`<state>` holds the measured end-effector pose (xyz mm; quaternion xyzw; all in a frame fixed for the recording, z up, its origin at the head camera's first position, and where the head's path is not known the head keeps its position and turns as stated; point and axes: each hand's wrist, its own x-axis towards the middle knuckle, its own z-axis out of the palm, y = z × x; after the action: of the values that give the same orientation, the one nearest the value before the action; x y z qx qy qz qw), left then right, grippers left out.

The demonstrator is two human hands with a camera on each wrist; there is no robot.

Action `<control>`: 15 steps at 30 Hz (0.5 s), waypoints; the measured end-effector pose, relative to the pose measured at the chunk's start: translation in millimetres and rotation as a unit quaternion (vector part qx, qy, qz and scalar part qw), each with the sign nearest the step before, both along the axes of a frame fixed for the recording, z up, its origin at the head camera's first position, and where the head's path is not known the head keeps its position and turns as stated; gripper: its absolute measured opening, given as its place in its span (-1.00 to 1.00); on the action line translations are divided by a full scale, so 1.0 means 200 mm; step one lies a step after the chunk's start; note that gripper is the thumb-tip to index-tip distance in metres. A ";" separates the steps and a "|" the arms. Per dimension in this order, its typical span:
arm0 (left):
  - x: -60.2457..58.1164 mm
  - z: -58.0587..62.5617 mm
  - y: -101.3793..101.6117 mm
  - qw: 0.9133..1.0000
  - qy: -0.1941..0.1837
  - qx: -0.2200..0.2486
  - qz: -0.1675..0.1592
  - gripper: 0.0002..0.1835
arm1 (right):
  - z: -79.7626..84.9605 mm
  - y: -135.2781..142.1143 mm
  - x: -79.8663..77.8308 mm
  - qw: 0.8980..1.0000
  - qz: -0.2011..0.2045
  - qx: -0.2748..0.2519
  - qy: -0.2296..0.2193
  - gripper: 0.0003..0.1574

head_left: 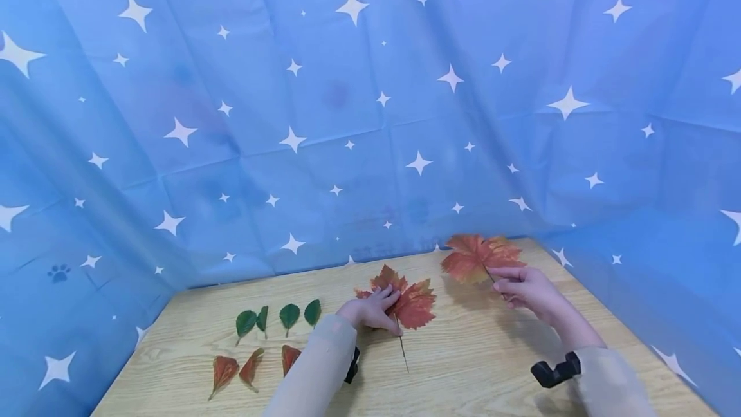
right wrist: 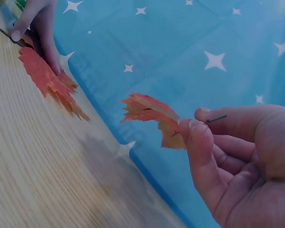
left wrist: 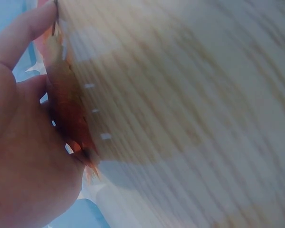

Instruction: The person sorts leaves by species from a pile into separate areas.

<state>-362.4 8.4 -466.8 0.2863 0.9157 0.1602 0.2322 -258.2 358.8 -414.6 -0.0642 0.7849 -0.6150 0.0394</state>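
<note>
In the head view an orange-red maple leaf [head_left: 418, 306] lies on the wooden table [head_left: 451, 378], its thin stem [head_left: 404, 354] pointing toward the front. My left hand [head_left: 370, 311] rests on this leaf with fingers spread, and the thumb touches the stem. A second orange-red maple leaf [head_left: 477, 257] is raised above the table at the back right. My right hand [head_left: 529, 291] pinches its stem between thumb and fingers. From the right wrist view, the held leaf [right wrist: 149, 109] is seen nearly edge-on, with the stem's green end poking out past the fingertips.
Several small green leaves [head_left: 289, 317] form a row at the left of the table. In front of them lie reddish-brown leaves [head_left: 224, 372], one partly behind the left sleeve [head_left: 318, 365]. A blue star-patterned curtain [head_left: 370, 114] hangs along the table's back and sides.
</note>
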 end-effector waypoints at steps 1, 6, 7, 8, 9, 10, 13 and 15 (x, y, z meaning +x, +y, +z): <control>0.00 0.00 0.00 1.000 0.001 0.001 0.001 0.02 | 0.00 0.00 0.00 1.000 0.001 0.000 0.000 -0.28; 0.05 0.03 -0.01 1.000 -0.002 0.001 0.011 0.02 | -0.01 -0.01 -0.01 1.000 0.007 0.001 -0.005 -0.27; 0.07 0.04 -0.01 1.000 -0.005 0.000 0.012 0.02 | -0.02 -0.01 -0.01 1.000 0.007 0.002 -0.006 -0.27; 0.08 0.05 -0.01 1.000 -0.008 0.001 0.016 0.03 | -0.02 -0.01 -0.01 1.000 0.008 0.003 -0.007 -0.28; 0.09 0.07 -0.01 1.000 -0.011 0.005 0.018 0.02 | -0.02 -0.01 -0.01 1.000 0.007 0.005 -0.008 -0.28; 0.10 0.08 -0.01 1.000 -0.015 0.009 0.016 0.02 | -0.03 -0.02 -0.01 1.000 0.007 0.005 -0.008 -0.29; 0.10 0.11 0.00 1.000 -0.018 0.008 0.012 0.01 | -0.04 -0.02 -0.02 1.000 0.004 0.007 -0.006 -0.29; 0.09 0.10 0.00 1.000 -0.016 0.004 0.006 0.01 | -0.05 -0.02 -0.03 1.000 -0.002 0.008 -0.009 -0.28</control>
<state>-345.3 8.6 -445.8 0.2790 0.9130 0.1697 0.2444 -263.5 355.2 -424.6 -0.0570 0.7896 -0.6092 0.0458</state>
